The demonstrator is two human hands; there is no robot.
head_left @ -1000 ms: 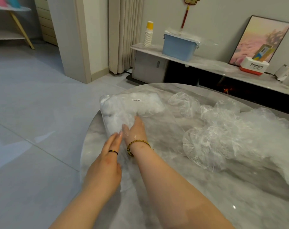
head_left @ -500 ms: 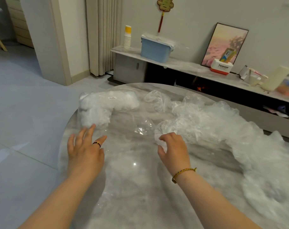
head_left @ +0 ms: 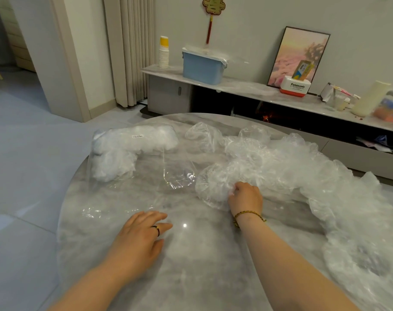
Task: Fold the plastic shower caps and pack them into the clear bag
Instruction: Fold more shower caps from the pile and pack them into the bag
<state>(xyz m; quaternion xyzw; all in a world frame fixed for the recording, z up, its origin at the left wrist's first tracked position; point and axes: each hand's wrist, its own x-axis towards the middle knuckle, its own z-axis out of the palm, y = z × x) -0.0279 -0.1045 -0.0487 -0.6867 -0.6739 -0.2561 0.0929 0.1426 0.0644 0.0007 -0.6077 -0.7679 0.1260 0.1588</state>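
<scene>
On the marble table [head_left: 191, 277], the right hand [head_left: 246, 198] grips a loose shower cap [head_left: 213, 187] at the pile's near-left edge, the left hand [head_left: 139, 234] rests flat with fingers relaxed, and the part-filled clear bag [head_left: 132, 151] lies far left.

Both arms were bare and reached forward from the lower edge of the view. The left forearm [head_left: 85, 286] ran up and to the right. The left hand [head_left: 141, 234] lay palm down, its fingers straight, slightly spread and pointing forward and right; contact with the surface below could not be confirmed. A dark ring [head_left: 156, 230] was noted on one finger. The right forearm [head_left: 280, 261] ran up and to the left, the wrist carrying a braided bracelet [head_left: 249, 215]. The right hand [head_left: 246, 196] was knuckles up, its fingers curled under and pinching the rim of a shower cap [head_left: 213, 187]. The hands were well apart, the right further forward.
</scene>
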